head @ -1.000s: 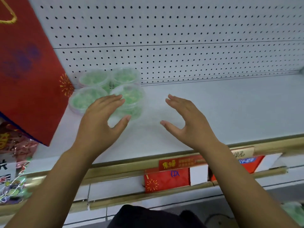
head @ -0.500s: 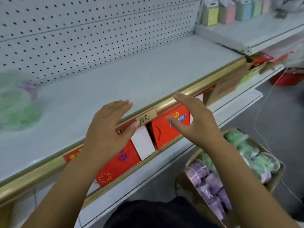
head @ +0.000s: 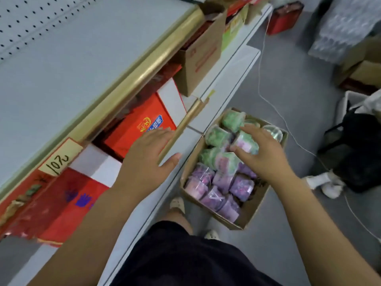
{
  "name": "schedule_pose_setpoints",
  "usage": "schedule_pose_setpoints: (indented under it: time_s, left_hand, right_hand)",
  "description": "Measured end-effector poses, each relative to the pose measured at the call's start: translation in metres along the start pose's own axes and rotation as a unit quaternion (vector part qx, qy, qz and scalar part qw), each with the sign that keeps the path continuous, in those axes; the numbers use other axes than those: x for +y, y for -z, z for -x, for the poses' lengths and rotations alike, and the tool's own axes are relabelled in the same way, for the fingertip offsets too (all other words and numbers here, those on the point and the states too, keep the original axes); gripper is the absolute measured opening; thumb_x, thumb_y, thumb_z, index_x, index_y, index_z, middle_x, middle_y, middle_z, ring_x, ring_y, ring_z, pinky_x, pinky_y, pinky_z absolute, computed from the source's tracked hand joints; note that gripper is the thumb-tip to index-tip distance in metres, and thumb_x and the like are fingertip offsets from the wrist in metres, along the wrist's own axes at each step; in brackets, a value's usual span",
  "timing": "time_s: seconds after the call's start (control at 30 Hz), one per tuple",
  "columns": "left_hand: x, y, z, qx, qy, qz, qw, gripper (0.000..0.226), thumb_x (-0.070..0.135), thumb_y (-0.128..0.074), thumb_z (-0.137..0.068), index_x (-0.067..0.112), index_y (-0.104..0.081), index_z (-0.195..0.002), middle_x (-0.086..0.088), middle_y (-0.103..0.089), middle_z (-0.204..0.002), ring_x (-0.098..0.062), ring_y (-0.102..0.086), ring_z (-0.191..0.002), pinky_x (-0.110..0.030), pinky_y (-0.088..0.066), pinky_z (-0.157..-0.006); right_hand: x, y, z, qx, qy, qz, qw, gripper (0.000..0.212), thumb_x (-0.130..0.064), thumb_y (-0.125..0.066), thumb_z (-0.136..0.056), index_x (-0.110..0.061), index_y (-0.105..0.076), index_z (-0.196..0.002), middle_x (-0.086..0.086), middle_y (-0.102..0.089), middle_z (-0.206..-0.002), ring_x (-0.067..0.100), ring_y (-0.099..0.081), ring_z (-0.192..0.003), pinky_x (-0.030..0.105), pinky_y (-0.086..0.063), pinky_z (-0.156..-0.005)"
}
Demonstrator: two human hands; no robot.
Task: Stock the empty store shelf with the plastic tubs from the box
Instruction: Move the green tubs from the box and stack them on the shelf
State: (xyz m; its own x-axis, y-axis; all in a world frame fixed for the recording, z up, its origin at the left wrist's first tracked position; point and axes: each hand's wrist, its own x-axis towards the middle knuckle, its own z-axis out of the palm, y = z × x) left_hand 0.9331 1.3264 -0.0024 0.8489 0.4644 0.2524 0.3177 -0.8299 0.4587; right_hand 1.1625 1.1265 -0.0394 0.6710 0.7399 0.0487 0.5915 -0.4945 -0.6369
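A cardboard box (head: pixel 250 213) stands on the floor at the foot of the shelving, filled with several clear plastic tubs, green ones (head: pixel 216 136) at the far end and purple ones (head: pixel 222 180) at the near end. My right hand (head: pixel 261 153) hovers over the green tubs with fingers spread and holds nothing; I cannot tell if it touches them. My left hand (head: pixel 148 162) is open in front of the lower shelf edge, left of the box. The white shelf (head: pixel 61 65) with its gold front rail runs across the upper left.
Red gift boxes (head: pixel 142 124) and a brown carton (head: pixel 202 54) fill the lower shelf. A white cable (head: pixel 288 129) crosses the grey floor. A black bag (head: pixel 358 149) and wrapped goods (head: pixel 340 29) stand at right. My feet (head: pixel 177 203) are beside the box.
My view has swung from the shelf's green tubs down and right to the floor box. Both hands came off the shelf; the right hand now reaches over the tubs in the box.
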Motion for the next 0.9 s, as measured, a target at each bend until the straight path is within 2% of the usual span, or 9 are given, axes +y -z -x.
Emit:
schedule_pose_setpoints:
  time_s: [0.1, 0.2, 0.37, 0.53, 0.63, 0.77, 0.83, 0.9]
  left_hand:
    - [-0.007, -0.033, -0.033, -0.073, -0.014, -0.001, 0.997, 0.055, 0.045, -0.062, -0.089, 0.012, -0.060, -0.133, -0.005, -0.060, -0.137, -0.022, -0.050, -0.130, -0.027, -0.030, -0.114]
    - [-0.014, -0.071, -0.074, -0.148, -0.038, -0.003, 0.988, 0.059, 0.051, -0.056, -0.088, 0.013, -0.059, -0.133, -0.006, -0.060, -0.136, -0.025, -0.051, -0.129, -0.036, -0.036, -0.112]
    - [-0.034, -0.144, -0.146, -0.283, -0.072, -0.020, 0.956, 0.062, 0.047, -0.057, -0.086, 0.009, -0.057, -0.135, -0.010, -0.057, -0.139, -0.027, -0.049, -0.131, -0.035, -0.033, -0.111]
    - [-0.067, -0.228, -0.207, -0.372, -0.114, -0.043, 0.920, 0.061, 0.039, -0.068, -0.088, 0.008, -0.053, -0.138, -0.012, -0.053, -0.144, -0.029, -0.045, -0.134, -0.040, -0.034, -0.111]
    - [-0.084, -0.278, -0.235, -0.409, -0.132, -0.061, 0.901, 0.070, 0.041, -0.071, -0.085, 0.011, -0.046, -0.143, -0.010, -0.045, -0.150, -0.029, -0.039, -0.139, -0.042, -0.033, -0.113]
    - [-0.103, -0.332, -0.264, -0.467, -0.155, -0.115, 0.863, 0.098, 0.050, -0.077, -0.078, 0.012, -0.026, -0.154, -0.008, -0.024, -0.162, -0.026, -0.022, -0.149, -0.043, -0.022, -0.120]
    - [-0.112, -0.350, -0.272, -0.490, -0.171, -0.134, 0.844, 0.108, 0.053, -0.079, -0.074, 0.012, -0.022, -0.155, -0.008, -0.022, -0.163, -0.026, -0.020, -0.150, -0.043, -0.019, -0.120]
    - [-0.121, -0.363, -0.275, -0.507, -0.185, -0.148, 0.829, 0.110, 0.052, -0.082, -0.071, 0.013, -0.023, -0.155, -0.009, -0.025, -0.162, -0.027, -0.020, -0.149, -0.044, -0.019, -0.119]
  right_hand:
    - [0.041, 0.000, 0.001, -0.007, -0.081, 0.000, 0.997, 0.059, -0.038, -0.075, -0.085, -0.018, -0.057, -0.137, 0.003, -0.056, -0.142, 0.023, -0.048, -0.132, 0.027, -0.033, -0.107]
    - [0.074, -0.007, 0.002, -0.022, -0.149, 0.001, 0.989, 0.061, -0.039, -0.074, -0.084, -0.016, -0.055, -0.138, 0.005, -0.056, -0.142, 0.026, -0.049, -0.133, 0.033, -0.037, -0.108]
    - [0.103, -0.038, -0.006, -0.064, -0.265, -0.020, 0.962, 0.065, -0.042, -0.076, -0.084, -0.016, -0.054, -0.139, 0.005, -0.056, -0.140, 0.025, -0.051, -0.129, 0.034, -0.041, -0.106]
    - [0.125, -0.094, -0.029, -0.095, -0.370, -0.081, 0.921, 0.067, -0.042, -0.077, -0.083, -0.017, -0.052, -0.139, 0.005, -0.059, -0.135, 0.024, -0.053, -0.125, 0.033, -0.042, -0.101]
    - [0.138, -0.130, -0.047, -0.106, -0.424, -0.147, 0.887, 0.081, -0.050, -0.080, -0.076, -0.019, -0.046, -0.142, 0.004, -0.055, -0.137, 0.022, -0.052, -0.125, 0.034, -0.043, -0.102]
    - [0.161, -0.182, -0.065, -0.075, -0.499, -0.219, 0.835, 0.114, -0.079, -0.080, -0.050, -0.026, -0.039, -0.142, -0.003, -0.051, -0.139, 0.015, -0.052, -0.126, 0.041, -0.047, -0.105]
    - [0.169, -0.203, -0.068, -0.063, -0.520, -0.250, 0.814, 0.115, -0.076, -0.082, -0.048, -0.026, -0.037, -0.141, -0.006, -0.048, -0.138, 0.013, -0.049, -0.125, 0.039, -0.044, -0.108]
    - [0.169, -0.211, -0.072, -0.045, -0.539, -0.271, 0.796, 0.125, -0.077, -0.082, -0.044, -0.025, -0.032, -0.146, -0.004, -0.046, -0.140, 0.015, -0.048, -0.128, 0.041, -0.042, -0.110]
